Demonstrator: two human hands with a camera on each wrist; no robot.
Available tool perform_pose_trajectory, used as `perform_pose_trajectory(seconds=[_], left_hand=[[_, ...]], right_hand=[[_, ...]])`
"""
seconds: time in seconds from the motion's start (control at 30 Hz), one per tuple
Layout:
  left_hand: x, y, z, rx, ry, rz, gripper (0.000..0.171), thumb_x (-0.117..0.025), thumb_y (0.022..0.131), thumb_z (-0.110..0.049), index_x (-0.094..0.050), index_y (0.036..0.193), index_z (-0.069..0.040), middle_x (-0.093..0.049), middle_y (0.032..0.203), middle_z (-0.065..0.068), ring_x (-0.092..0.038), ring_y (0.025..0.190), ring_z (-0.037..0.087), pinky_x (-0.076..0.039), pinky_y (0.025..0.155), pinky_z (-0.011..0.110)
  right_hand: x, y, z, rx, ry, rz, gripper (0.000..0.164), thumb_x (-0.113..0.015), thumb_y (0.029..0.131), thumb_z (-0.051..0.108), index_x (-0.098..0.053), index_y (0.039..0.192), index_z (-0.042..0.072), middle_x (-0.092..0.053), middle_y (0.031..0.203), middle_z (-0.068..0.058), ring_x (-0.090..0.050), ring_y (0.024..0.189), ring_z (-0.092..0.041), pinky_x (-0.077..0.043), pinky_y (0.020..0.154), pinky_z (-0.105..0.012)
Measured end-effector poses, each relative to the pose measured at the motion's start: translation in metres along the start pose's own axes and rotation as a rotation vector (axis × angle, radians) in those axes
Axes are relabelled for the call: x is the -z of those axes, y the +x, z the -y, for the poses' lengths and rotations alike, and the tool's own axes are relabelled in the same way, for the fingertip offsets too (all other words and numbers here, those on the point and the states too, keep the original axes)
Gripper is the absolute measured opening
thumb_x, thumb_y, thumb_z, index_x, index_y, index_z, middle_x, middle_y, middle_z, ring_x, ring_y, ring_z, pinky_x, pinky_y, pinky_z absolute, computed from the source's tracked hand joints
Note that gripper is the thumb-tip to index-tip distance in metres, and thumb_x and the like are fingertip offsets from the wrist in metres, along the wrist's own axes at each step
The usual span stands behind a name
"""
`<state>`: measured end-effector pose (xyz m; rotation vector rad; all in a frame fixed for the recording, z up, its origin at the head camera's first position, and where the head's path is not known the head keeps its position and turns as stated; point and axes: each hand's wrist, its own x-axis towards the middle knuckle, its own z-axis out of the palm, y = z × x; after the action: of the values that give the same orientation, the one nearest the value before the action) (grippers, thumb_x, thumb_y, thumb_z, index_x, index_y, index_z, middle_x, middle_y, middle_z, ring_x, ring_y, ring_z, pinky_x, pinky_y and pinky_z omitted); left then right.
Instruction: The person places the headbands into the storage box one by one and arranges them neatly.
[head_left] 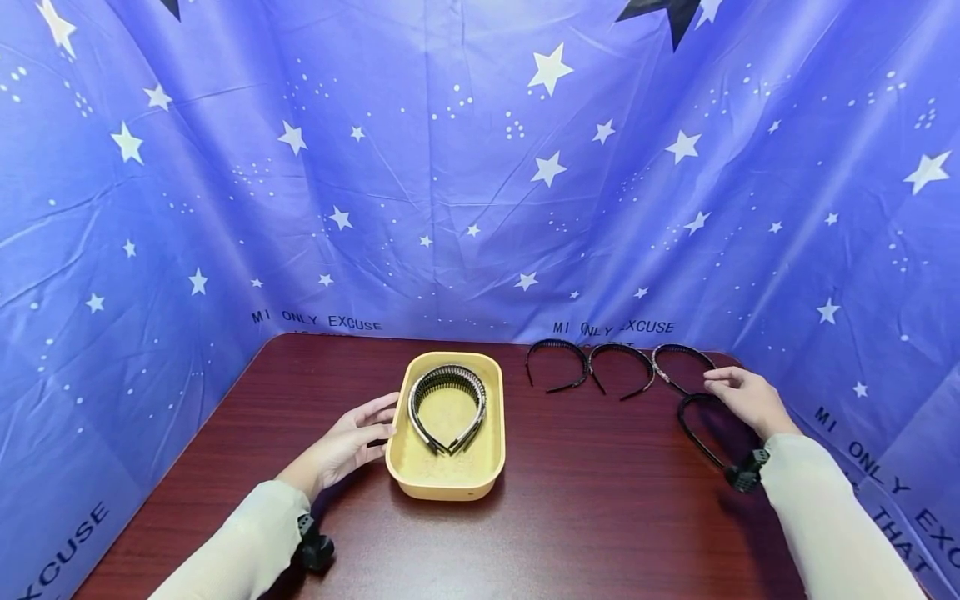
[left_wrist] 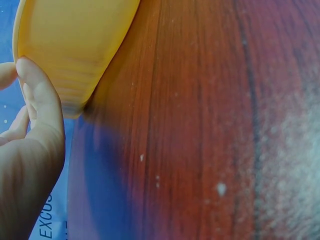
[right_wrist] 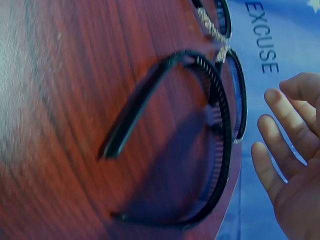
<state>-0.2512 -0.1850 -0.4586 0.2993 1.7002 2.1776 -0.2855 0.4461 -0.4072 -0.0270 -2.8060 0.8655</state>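
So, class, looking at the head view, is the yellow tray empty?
No: a cluster of nested headbands lies inside the yellow tray, their ends toward the near side.

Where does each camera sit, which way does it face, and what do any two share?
Head: worn on the head, facing forward and down over the table to the starry cloth; left hand, right hand and sleeves show.
Left wrist: faces the yellow tray; left hand shows.
Right wrist: faces the nearest black headband; right hand shows.
Shared: head and left wrist see the yellow tray.
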Motion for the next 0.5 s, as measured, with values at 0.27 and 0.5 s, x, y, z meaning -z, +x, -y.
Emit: perform_pose_trajectory(seconds=[0.27, 0.5], left_hand=[[0.001, 0.0, 0.0, 0.0, 0.012, -0.009, 0.069, -0.054, 0.096, 0.006, -0.022, 0.157, 0.001, -0.046, 0.141, 0.022, -0.06, 0.113, 0.023, -0.053, 0.094, 0.04], [0.0, 0.0, -0.001, 0.005, 0.001, -0.011, 0.07, -0.056, 0.096, 0.006, -0.023, 0.157, 0.0, -0.042, 0.144, 0.026, -0.06, 0.113, 0.023, -0.053, 0.094, 0.04]], right_hand=[[0.007, -0.014, -0.024, -0.108, 0.011, 0.006, 0.056, -0.055, 0.101, 0.043, -0.061, 0.129, -0.005, -0.059, 0.126, -0.033, -0.049, 0.116, -0.053, -0.04, 0.092, -0.062], [0.007, -0.025, -0.039, -0.198, 0.047, -0.005, 0.059, -0.054, 0.101, 0.041, -0.055, 0.134, -0.008, -0.042, 0.14, -0.04, -0.037, 0.126, -0.058, -0.035, 0.098, -0.066]])
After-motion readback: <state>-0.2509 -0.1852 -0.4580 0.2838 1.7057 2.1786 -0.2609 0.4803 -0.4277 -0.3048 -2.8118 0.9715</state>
